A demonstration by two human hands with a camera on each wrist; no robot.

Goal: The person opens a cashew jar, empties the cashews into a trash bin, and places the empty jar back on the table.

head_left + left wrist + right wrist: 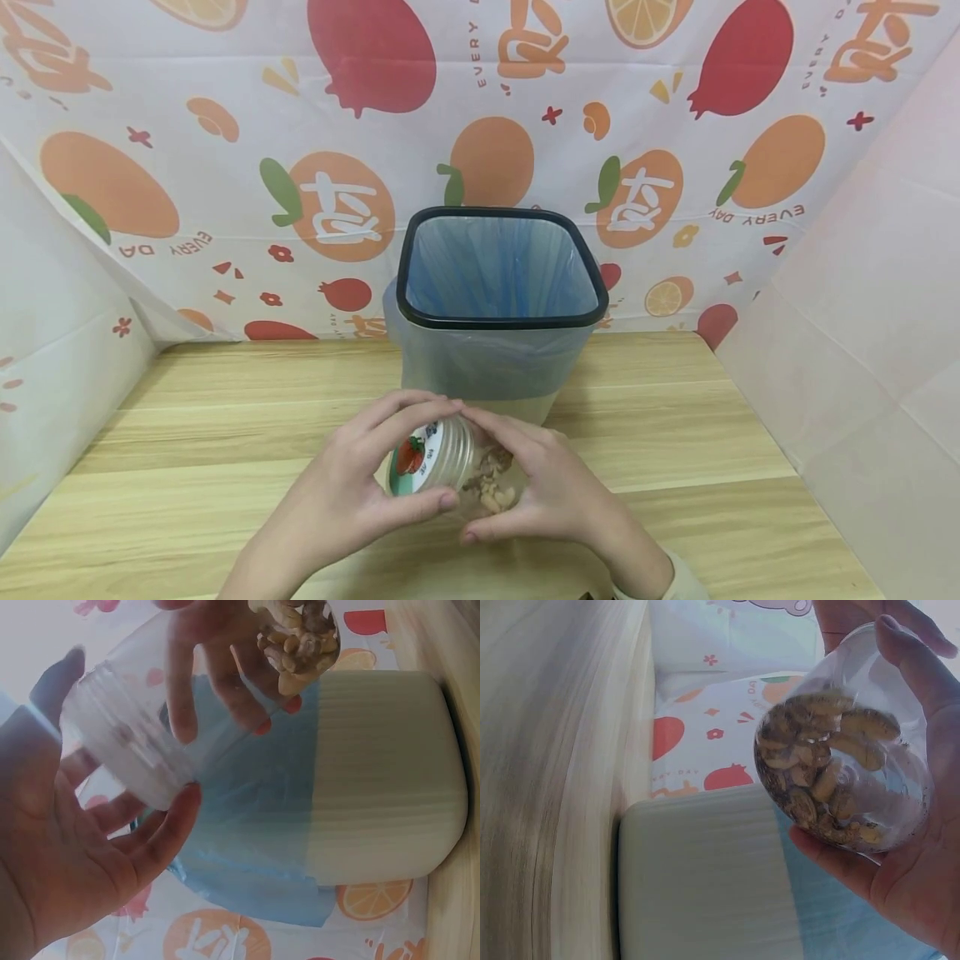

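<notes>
Both hands hold a clear plastic jar (870,682) on its side above the wooden table, in front of a bin. The jar's lid end (416,460), with a red, white and green printed face, points left. My left hand (348,479) curves round this end, fingers over the top and thumb at the near side. Around the jar's body my right hand (558,492) grips, thumb nearest the camera. Several light-brown nuts (810,765) lie inside, gathered toward the base. In the left wrist view, the ridged neck (127,735) is beside the left fingertips.
Directly behind the hands stands the bin (480,358), lined with a blue bag (502,258) under a black rim (498,322). The wooden table (247,417) extends to both sides. A fruit-printed cloth (262,167) hangs at the back, with pale sheets at the sides.
</notes>
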